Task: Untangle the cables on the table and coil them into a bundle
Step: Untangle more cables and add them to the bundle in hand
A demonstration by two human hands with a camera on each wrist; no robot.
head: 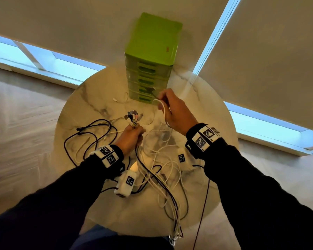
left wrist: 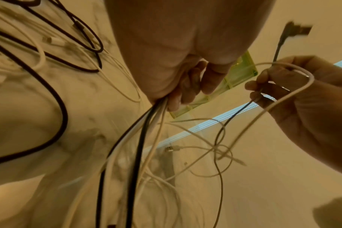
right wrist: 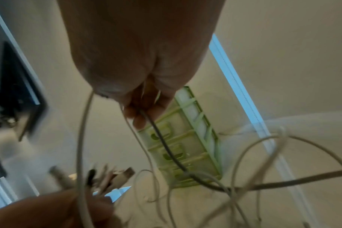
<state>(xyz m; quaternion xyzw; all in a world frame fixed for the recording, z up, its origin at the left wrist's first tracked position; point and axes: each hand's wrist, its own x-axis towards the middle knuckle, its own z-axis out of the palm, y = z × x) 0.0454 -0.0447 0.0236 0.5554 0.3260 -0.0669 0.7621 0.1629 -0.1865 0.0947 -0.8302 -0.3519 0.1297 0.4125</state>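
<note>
Fingers (left wrist: 187, 86) of the left hand (head: 130, 138) are curled tightly round a gathered bunch of black and white cables (head: 134, 121). The plug ends of that bunch (head: 134, 115) fan out above the fist, and its strands (left wrist: 142, 126) drop from the underside of the fist to the round, pale marble-patterned bench (head: 83, 100). Fingers (left wrist: 258, 86) of the right hand (head: 177, 112) are pressed together in a pinch on two cables: a thin dark grey cable (left wrist: 279, 46) whose USB plug (left wrist: 299, 30) stands above the hand, and a white cable (left wrist: 295, 86) that loops over the same fingers. The right hand is held above the bench, higher than the left hand and just in front of a green plastic drawer unit (head: 152, 44).

Both pinched cables hang down from the right hand into a loose tangle of white cables (head: 163, 159) lying on the bench between the two wrists. Looped black cables (head: 90, 134) lie on the bench to the left of the left hand. One short white cable (head: 119, 100) lies apart, near the base of the drawer unit. Several strands (head: 175, 228) trail over the near edge of the bench.

Each wrist carries a white band with square black-and-white markers (head: 107, 156), over dark sleeves (head: 43, 204). The drawer unit stands upright at the far edge of the bench, against pale roller blinds (head: 260, 60).
</note>
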